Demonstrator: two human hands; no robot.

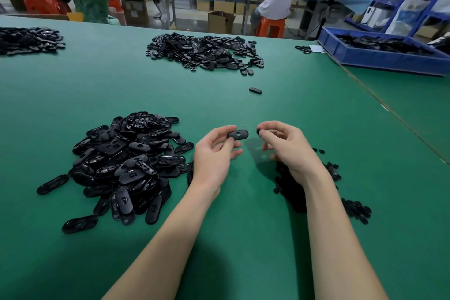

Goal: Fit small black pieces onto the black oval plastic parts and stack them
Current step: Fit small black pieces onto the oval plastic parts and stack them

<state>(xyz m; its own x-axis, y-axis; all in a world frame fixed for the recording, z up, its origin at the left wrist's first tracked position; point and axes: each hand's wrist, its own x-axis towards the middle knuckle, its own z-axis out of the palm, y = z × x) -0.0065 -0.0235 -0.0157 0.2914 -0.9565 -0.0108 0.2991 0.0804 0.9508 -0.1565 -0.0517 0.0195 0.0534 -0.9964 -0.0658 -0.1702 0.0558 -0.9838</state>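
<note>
Left hand (214, 153) pinches a black oval part (238, 134) above the green table (243, 238); right hand (285, 146) pinches a small black piece (258, 132) just beside it, not touching. Oval pile (126, 165) sits left.

Green table (243, 238) bears oval-part piles (126, 165), blue bin (379, 59).

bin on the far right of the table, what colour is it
Blue; the plastic bin shows best in the head view.

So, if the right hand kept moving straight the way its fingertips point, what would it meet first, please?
Most likely the oval part held by the left hand; the right hand, pinching a small piece, points leftward at it, though depth is uncertain.
</note>
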